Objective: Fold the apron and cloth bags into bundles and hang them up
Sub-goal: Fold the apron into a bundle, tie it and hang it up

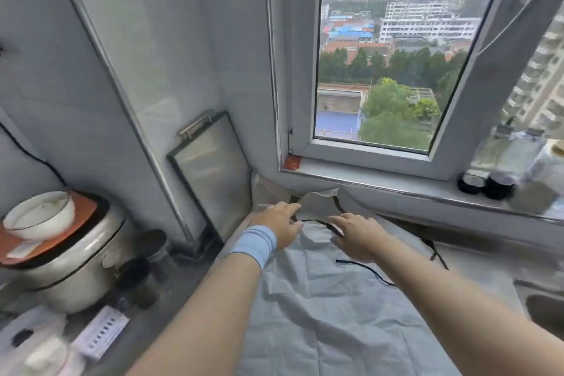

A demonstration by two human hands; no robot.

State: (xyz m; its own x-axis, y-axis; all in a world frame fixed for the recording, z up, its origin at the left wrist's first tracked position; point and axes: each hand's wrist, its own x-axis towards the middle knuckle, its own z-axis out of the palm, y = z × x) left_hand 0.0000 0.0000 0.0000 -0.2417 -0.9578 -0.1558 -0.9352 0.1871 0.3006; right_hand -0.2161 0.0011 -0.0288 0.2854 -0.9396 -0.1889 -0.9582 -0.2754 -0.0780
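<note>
Pale apron is pressed flat by left hand and right hand, fingers outstretched, nothing gripped, likely for folding.

Soft window daylight, blurred edges

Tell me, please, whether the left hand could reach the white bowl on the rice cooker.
Probably yes: the left hand rests open on the apron, and the bowl sits uncovered atop the cooker to its left, only low jars between.
</note>
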